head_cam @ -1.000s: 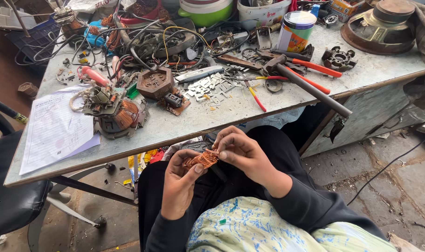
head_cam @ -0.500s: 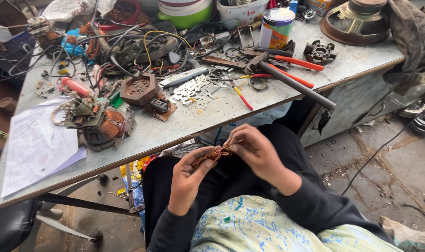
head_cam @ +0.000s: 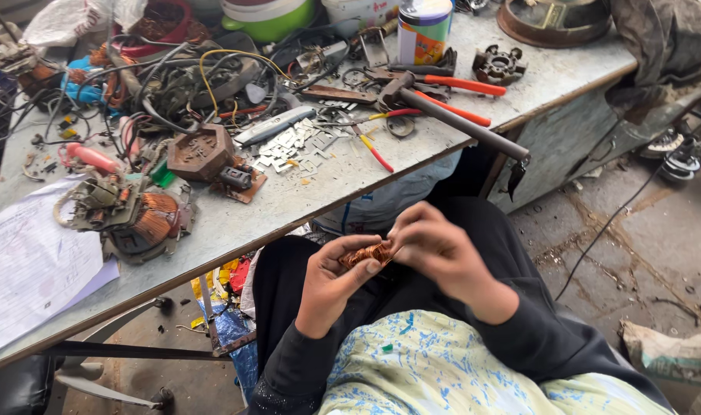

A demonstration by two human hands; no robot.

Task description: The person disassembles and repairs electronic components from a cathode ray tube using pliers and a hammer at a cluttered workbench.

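Head view: the person sat at the workbench (head_cam: pixel 412 165), both hands over the lap. Left hand (head_cam: pixel 331 280) pinched a small copper wire coil (head_cam: pixel 366 253) between thumb and fingers; right hand (head_cam: pixel 435 246) closed narrowly on the coil's 3 o'clock end, fingertips working it. Coil looked partly loose, so I judged the winding work midway, not finished. At 10 o'clock on the bench lay a wound motor stator (head_cam: pixel 139 219); at 1 o'clock a hammer (head_cam: pixel 450 115) and red-handled pliers (head_cam: pixel 450 83). Right fingers hid the coil's end; loose strands too small to make out.
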